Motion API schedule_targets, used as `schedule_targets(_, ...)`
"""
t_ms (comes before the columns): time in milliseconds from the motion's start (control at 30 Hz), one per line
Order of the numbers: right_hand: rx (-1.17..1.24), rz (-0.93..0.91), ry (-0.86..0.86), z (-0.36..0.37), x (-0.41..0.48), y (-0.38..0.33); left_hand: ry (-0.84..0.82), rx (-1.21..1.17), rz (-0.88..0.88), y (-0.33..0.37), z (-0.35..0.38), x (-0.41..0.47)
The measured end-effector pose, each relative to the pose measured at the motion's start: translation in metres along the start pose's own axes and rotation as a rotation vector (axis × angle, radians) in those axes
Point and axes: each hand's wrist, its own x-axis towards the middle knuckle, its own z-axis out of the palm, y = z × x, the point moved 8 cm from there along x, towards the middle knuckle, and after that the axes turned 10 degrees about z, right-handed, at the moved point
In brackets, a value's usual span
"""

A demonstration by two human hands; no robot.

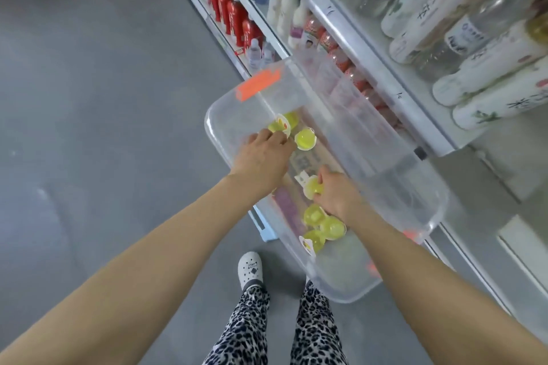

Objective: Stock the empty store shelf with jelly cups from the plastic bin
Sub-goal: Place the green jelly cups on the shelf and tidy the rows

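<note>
Yellow jelly cups (323, 225), only a handful, lay scattered inside the clear plastic bin (394, 184). At the bin's far end the left grip (264, 157) had its fingers on a lidded cup (283, 124); whether it was clenched, I couldn't tell. Mid-bin, the right grip (335, 192) pinched one cup (312, 187). Right of the bin, the shelving (370, 47) showed bottles, no cups, so most of the stocking seemingly remained.

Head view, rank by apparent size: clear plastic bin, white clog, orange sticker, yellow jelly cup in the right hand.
1. Clear plastic bin
2. Orange sticker and white clog look alike, unranked
3. Yellow jelly cup in the right hand
</note>
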Motion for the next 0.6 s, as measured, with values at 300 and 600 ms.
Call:
schedule_targets(300,0.115,0.004,0.107,-0.023,-0.004,0.051,-0.255,0.016,0.092,0.009,0.062,0.112)
schedule_targets(600,0.490,0.111,0.170,-0.027,0.001,0.075,-0.366,0.027,0.099,0.006,0.099,0.127)
